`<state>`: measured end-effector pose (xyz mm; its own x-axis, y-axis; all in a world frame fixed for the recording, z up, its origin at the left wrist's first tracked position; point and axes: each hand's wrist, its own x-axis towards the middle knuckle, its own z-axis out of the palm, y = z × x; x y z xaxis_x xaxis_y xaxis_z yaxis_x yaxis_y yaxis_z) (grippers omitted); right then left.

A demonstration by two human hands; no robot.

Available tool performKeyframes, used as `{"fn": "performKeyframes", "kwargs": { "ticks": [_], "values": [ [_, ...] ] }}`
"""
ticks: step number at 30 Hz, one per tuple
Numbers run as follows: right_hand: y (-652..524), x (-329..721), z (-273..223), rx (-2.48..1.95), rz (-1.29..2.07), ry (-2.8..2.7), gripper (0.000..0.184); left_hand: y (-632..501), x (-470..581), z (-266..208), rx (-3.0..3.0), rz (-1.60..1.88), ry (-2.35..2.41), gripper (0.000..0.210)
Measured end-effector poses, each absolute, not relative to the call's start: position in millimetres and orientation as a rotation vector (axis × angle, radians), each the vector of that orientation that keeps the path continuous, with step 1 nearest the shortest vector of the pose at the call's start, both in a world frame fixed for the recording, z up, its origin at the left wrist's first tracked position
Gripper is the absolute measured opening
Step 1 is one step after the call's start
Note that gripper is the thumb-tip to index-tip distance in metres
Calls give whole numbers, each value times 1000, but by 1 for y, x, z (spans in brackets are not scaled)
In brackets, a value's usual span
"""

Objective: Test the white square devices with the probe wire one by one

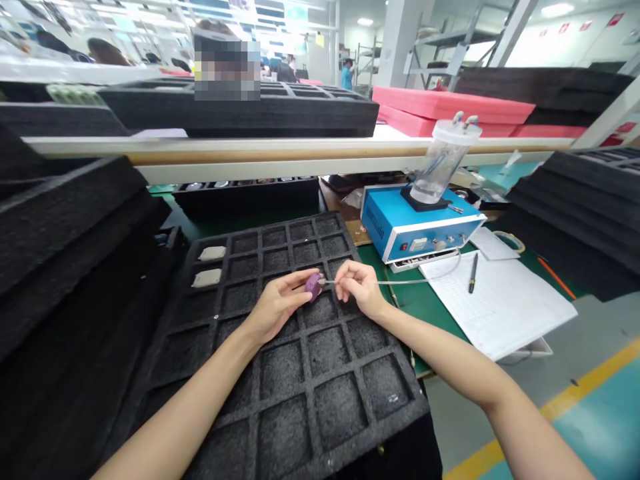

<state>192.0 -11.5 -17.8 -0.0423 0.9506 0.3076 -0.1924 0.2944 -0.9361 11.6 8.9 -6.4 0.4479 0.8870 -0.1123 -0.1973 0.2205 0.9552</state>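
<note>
Between the thumb and fingers of my left hand [273, 308] is a small purple piece [313, 285], whose exact kind I cannot make out. My right hand [361, 287] is closed around a thin clear tube [410, 283], and the tube's end meets the purple piece. That tube runs right and curves up to the front of a blue machine box [425, 223]. Both hands are above a black foam tray [280, 373] divided into square compartments. Two beige pieces [207, 278] lie in compartments at its far left.
A clear cylinder [443, 163] with a white lid stands on the blue box. Papers [500, 303] with a black pen [473, 273] lie at right. Stacked black foam trays [65, 267] rise at left, and more [575, 207] at far right. A shelf rail [300, 153] crosses behind.
</note>
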Motion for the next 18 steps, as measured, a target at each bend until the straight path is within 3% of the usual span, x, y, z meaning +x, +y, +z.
{"fn": "performKeyframes", "kwargs": {
  "ticks": [18],
  "values": [
    [-12, 191, -17, -821, 1123, -1255, 4, 11, 9, -9, 1096, 857, 756, 46]
  ]
}}
